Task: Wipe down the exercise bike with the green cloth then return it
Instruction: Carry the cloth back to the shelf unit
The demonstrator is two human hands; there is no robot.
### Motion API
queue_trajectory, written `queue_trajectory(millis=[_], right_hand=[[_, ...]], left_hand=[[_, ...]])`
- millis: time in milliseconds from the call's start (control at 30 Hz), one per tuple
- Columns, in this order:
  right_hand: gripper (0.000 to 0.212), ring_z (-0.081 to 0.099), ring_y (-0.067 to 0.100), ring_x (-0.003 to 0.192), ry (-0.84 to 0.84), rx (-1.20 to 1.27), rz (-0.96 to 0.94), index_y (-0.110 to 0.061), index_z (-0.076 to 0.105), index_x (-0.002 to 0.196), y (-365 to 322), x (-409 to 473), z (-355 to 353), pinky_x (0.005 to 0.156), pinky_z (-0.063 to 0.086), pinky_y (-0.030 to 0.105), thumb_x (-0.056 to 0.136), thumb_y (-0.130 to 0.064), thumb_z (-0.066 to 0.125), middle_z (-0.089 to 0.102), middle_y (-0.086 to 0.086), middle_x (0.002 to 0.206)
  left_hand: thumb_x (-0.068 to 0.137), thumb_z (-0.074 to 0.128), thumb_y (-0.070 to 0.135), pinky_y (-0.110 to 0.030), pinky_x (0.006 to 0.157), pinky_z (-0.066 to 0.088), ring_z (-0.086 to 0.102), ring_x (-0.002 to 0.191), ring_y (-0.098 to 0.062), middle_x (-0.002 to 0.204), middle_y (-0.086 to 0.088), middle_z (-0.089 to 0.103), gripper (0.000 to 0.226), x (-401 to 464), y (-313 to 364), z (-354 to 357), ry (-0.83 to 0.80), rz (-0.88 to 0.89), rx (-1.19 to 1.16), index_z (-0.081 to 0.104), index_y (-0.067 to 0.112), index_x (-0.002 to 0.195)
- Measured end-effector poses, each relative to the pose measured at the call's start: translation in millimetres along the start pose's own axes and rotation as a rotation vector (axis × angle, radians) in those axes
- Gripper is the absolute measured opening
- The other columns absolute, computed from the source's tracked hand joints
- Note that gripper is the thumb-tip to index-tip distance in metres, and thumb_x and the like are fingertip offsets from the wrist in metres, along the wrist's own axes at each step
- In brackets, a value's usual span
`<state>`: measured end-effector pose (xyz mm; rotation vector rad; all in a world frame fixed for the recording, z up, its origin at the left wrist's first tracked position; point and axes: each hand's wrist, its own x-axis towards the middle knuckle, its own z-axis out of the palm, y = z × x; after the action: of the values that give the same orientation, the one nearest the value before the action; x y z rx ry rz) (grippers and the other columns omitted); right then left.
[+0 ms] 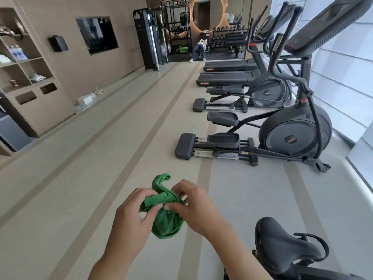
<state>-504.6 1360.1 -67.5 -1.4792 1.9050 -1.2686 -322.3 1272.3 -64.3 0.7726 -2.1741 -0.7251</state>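
green cloth (pixel 165 215) bunched between fingers of left hand (pixel 131 213) and right hand (pixel 197 207), both pinching | exercise bike (pixel 282 245) saddle right of fingers, untouched | wiping probably not begun, return left

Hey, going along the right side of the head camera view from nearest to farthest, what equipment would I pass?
Black bike saddle → nearest elliptical → second elliptical → first treadmill → second treadmill → dumbbell rack.
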Motion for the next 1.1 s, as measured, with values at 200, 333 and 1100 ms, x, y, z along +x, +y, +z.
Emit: queue_trajectory(millis=[200,333,1100], right_hand=[[0.014,0.061,-0.001,0.099,-0.048,0.065,0.007,-0.034,0.064,0.094,5,39,14,0.086,0.057,0.031,0.091,-0.032,0.078,0.061,-0.021,0.104],[0.012,0.061,0.002,0.098,-0.019,0.079,0.009,-0.03,0.063,0.094,4,74,33,0.086,0.054,0.024,0.096,-0.026,0.073,0.06,-0.018,0.104],[0.054,0.058,-0.003,0.109,-0.228,-0.185,-0.044,-0.039,0.064,0.136,-147,289,333,0.093,0.049,0.014,0.09,-0.012,0.054,0.058,-0.018,0.121]], left_hand=[[0.088,0.08,0.008,-0.029,0.077,0.057,0.07,0.095,-0.012,0.105,0.014,0.069,0.037,23,-32,-17,0.067,-0.004,0.033,0.064,0.038,0.103],[0.088,0.08,0.011,-0.025,0.073,0.056,0.071,0.088,-0.01,0.102,0.013,0.071,0.033,42,-72,-42,0.142,-0.066,0.021,0.064,0.037,0.103],[0.077,0.086,-0.005,-0.014,0.079,0.052,0.068,0.095,-0.003,0.105,0.019,0.066,0.043,131,-335,-249,0.235,-0.058,-0.095,0.071,0.025,0.104]])
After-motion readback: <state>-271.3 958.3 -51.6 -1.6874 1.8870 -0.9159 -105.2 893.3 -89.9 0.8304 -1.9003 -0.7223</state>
